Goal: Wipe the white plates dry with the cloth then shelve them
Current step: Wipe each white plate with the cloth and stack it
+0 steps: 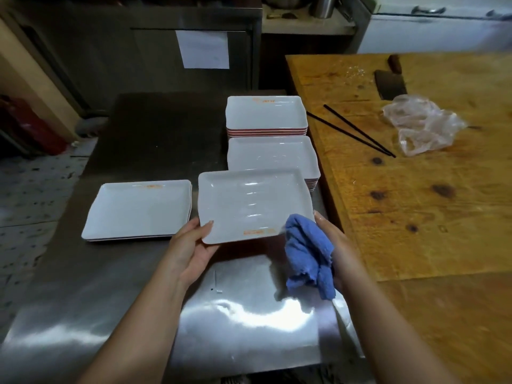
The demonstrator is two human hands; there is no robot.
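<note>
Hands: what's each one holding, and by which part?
Left hand grips the white plate at its near left corner, thumb on the rim. Right hand holds the bunched blue cloth against the plate's near right corner.

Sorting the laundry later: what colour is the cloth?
Blue; the cloth shows in the head view, held in the right hand against the plate.

Steel counter (133, 286) beside wooden table (415, 217)

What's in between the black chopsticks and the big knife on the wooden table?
A crumpled clear plastic bag lies between the chopsticks and the cleaver, on the wooden table, in the head view.
</note>
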